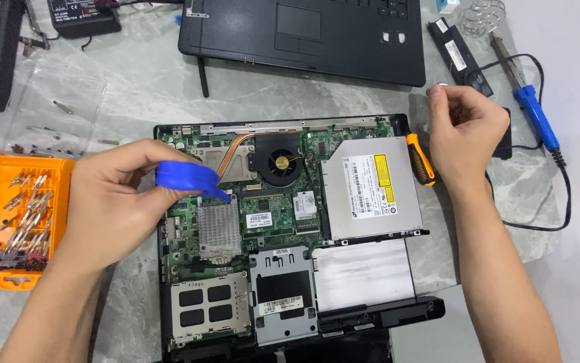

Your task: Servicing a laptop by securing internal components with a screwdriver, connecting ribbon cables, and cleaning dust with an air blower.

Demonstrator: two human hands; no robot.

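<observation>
Head view: the left hand (pixel 112 202) is pinching a blue pry tool (pixel 186 178) over the opened laptop's board (pixel 270 215), where a slip could be gouging components; the right hand (pixel 464 131) is closing fingertips on a tiny part (pixel 441 87), easily dropped onto the desk (pixel 135 87)

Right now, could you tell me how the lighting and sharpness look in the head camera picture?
Head view: light is even and soft, with faint shadows under the left hand and right hand; the opened laptop base is sharp; the blue pry tool is slightly soft; mild glare on the silver optical drive.
</observation>
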